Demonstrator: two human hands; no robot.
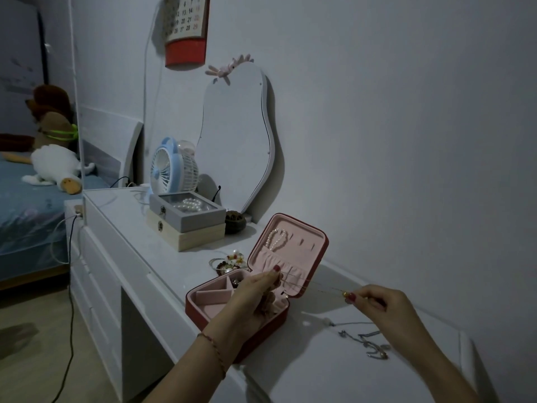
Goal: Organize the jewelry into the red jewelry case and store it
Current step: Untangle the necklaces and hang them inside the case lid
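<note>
The red jewelry case (pixel 203 317) lies open on the white dresser (pixel 139 257), its pink lid upright with a pearl bracelet (pixel 277 238) hung inside. A thin gold chain (pixel 316 285) is stretched between my hands just above the case. My left hand (pixel 255 295) pinches one end over the case's tray. My right hand (pixel 383 305) pinches the other end, with its small gold bead, to the right of the case. A silver necklace (pixel 366 341) lies on the dresser under my right hand. A heap of loose jewelry (pixel 229 261) sits behind the case.
Two stacked boxes (pixel 186 225), the upper grey one holding pearls, stand behind the case with a blue fan (pixel 170 167) and a wavy mirror (pixel 241 141) against the wall. A dark round pot (pixel 234 221) sits beside them. A bed with soft toys is at left.
</note>
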